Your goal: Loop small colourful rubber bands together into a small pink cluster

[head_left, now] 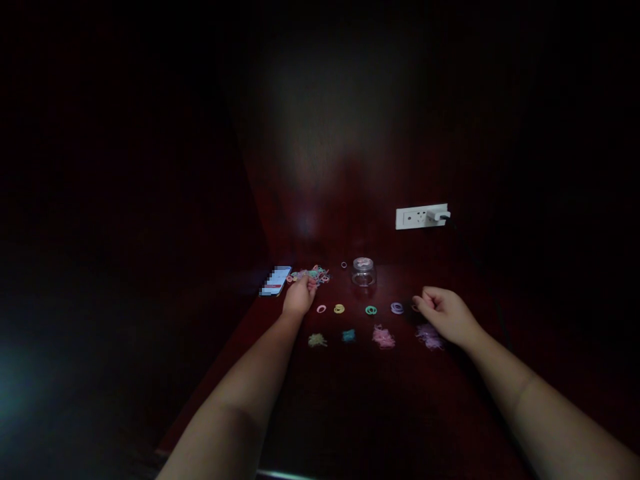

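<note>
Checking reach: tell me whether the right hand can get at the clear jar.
Likely yes: nothing tall stands between the right hand and the clear jar; only purple rings lie near that path.

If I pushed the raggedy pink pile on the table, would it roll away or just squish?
The pink pile would probably squish, since its outline is ragged, not round. It's likely floppy and light, as it looks made of thin little strands. Some bits might stray, because loose ends poke out around its edges.
</note>
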{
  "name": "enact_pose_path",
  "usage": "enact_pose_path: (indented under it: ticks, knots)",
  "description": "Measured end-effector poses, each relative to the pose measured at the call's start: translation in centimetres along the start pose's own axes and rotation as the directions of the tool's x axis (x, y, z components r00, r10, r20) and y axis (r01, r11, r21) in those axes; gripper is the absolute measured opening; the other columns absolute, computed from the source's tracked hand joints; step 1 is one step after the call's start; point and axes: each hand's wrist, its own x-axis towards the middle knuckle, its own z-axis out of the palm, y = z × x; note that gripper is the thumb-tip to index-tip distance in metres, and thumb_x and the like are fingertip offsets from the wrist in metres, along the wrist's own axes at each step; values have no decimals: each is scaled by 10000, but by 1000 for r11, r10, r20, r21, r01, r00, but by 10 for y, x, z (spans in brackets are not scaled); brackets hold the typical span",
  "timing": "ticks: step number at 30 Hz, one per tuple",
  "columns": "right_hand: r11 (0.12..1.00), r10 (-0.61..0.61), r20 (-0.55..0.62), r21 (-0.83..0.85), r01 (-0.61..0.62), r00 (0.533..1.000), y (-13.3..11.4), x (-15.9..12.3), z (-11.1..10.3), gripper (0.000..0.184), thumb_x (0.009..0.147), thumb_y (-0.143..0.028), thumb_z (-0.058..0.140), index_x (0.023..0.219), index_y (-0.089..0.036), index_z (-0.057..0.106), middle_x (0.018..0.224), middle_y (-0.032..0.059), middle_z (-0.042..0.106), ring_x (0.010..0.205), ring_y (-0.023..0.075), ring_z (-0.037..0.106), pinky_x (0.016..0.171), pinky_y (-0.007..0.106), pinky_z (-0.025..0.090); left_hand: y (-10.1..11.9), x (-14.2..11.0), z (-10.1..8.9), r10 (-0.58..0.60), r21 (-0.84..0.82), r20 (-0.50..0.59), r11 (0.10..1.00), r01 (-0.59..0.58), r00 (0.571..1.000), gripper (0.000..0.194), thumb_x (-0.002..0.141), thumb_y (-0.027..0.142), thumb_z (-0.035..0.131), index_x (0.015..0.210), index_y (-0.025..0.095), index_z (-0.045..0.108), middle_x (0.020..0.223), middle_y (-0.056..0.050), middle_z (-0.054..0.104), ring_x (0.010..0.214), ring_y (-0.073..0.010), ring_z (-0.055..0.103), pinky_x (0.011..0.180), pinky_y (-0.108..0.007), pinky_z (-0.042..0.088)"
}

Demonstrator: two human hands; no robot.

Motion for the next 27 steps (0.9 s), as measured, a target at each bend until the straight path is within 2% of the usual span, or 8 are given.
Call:
enact_pose_path:
  ticks: [10,18,27]
  knots:
    - [1000,-30,-9,-5,30,1000,9,1,4,415,865,-426,539,583,-244,295,526,-52,352,503,109,336,487,249,283,-6,5,6,1,-14,-35,1000,-2,999,116,842,147,618,940,192,659,918,-38,735,839,-179,682,829,-272,515]
    - [1000,-32,5,-1,32,999,6,1,4,413,849,-414,557,575,-245,299,521,-57,332,498,107,310,476,248,261,-11,7,7,18,-1,-29,1000,-18,999,176,836,201,652,1007,196,691,891,-40,727,825,-183,667,817,-283,510]
    - [999,-53,0,-13,53,999,3,1,5,404,845,-404,557,574,-243,304,518,-56,341,498,109,323,481,244,267,-13,8,7,28,24,-20,999,-28,999,150,836,243,670,978,200,695,887,-44,719,837,-192,658,804,-289,505]
